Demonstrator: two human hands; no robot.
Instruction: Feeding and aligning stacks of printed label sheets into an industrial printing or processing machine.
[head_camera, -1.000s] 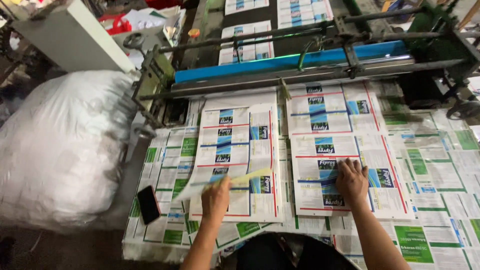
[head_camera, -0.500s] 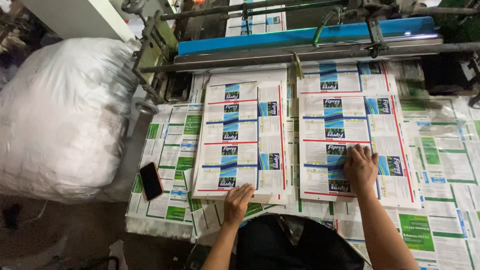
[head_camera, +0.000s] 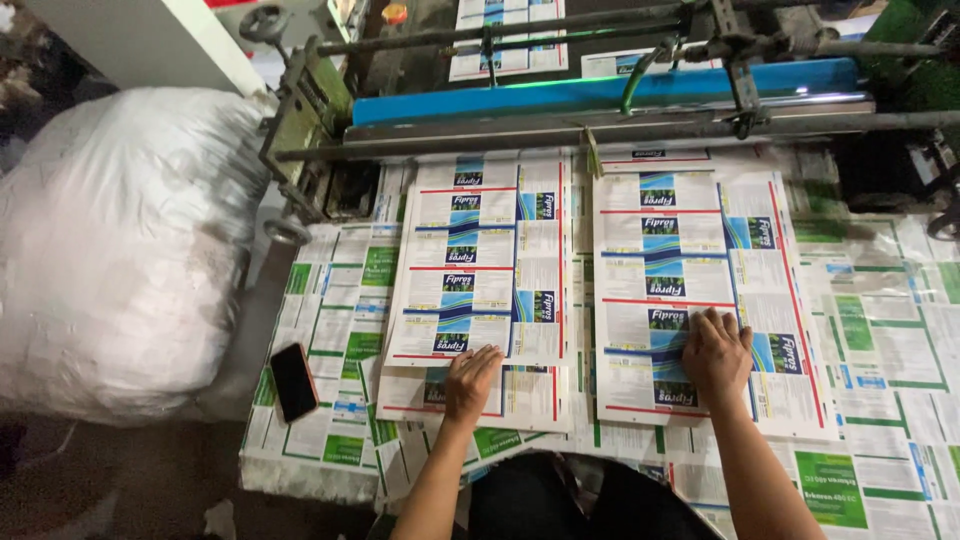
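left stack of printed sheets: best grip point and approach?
Probably the near edge of the left stack of printed sheets, coming from the person's side. The stack lies flat; that edge overhangs a lower sheet and is free. The left hand rests there; the machine blocks the far end.

Sack: big white plastic sack (head_camera: 110, 240), far left.
Phone: black smartphone (head_camera: 293, 381), near left on green-printed sheets (head_camera: 880, 340).
Machine: blue roller bar (head_camera: 600, 90), far side.

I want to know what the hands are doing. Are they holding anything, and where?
Nothing is gripped. The left hand lies flat on the near edge of the left stack of printed sheets; the right hand presses flat on the right stack, fingers spread.
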